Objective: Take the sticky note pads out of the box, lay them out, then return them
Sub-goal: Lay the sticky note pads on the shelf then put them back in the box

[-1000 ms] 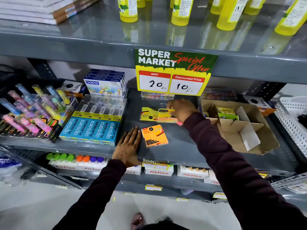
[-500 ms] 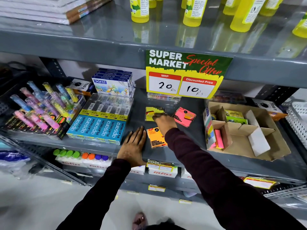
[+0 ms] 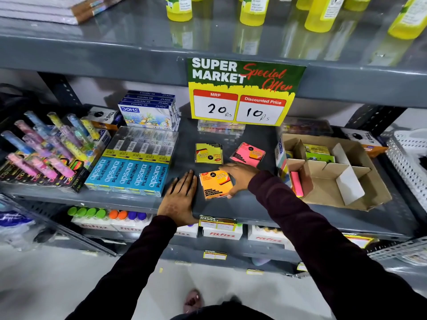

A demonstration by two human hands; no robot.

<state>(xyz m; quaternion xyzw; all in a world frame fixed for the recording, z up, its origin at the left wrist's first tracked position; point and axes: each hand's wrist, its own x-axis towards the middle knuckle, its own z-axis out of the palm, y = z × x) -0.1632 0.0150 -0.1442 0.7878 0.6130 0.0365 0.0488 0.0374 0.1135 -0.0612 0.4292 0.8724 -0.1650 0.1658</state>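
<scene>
Sticky note pads: three laid out on grey shelf. Yellow pad at back left, pink pad at back right, tilted. Orange pad nearest front edge, grasped along top and right edges by right hand. Left hand flat on shelf, palm down, fingers spread, holding nothing, just beside orange pad. Cardboard box at right with dividers, more pads inside: pink one upright in front compartment, green and yellow in back one.
</scene>
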